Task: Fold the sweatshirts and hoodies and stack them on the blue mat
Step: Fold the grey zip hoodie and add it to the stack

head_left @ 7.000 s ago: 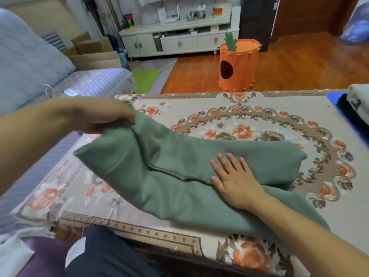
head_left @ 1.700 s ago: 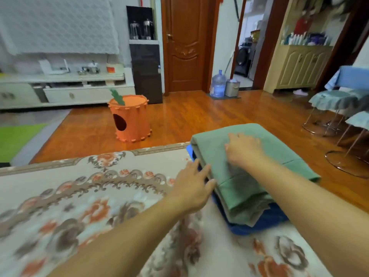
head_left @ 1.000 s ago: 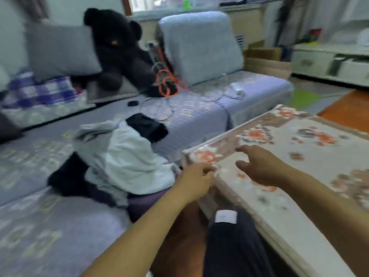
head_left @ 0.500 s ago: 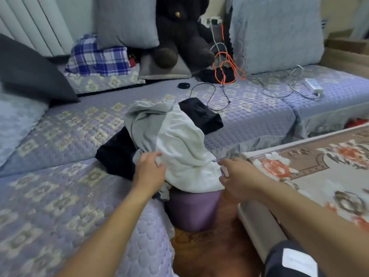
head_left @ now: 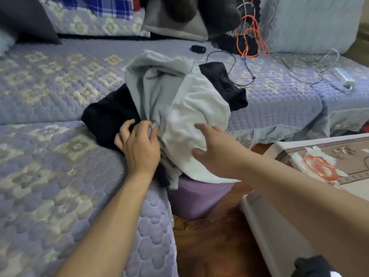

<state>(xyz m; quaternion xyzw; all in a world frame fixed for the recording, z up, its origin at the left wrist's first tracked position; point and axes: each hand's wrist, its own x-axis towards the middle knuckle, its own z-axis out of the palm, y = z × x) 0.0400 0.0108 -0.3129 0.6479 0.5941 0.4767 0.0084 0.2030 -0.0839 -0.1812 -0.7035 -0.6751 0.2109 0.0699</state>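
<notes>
A heap of unfolded garments lies over a purple basket (head_left: 196,198) at the sofa corner. A grey sweatshirt (head_left: 153,86) sits on top, with a white one (head_left: 195,124) draped down the front and a black one (head_left: 107,116) underneath. My left hand (head_left: 139,144) grips a fold of the grey sweatshirt at the heap's left side. My right hand (head_left: 215,152) reaches over the white sweatshirt with its fingers spread, touching or just above the cloth. The blue mat and the folded stack are out of view.
The purple quilted sofa (head_left: 50,176) wraps round the left and back. Orange and black cables (head_left: 249,43) and a white power strip (head_left: 343,76) lie on it. The floral-covered table (head_left: 329,162) edge is at the right, wooden floor (head_left: 209,246) between.
The view has swung from the folded green sweatshirt on the mat to the sofa heap. Since half a second ago both hands have moved closer in, and the left has taken hold of the grey cloth.
</notes>
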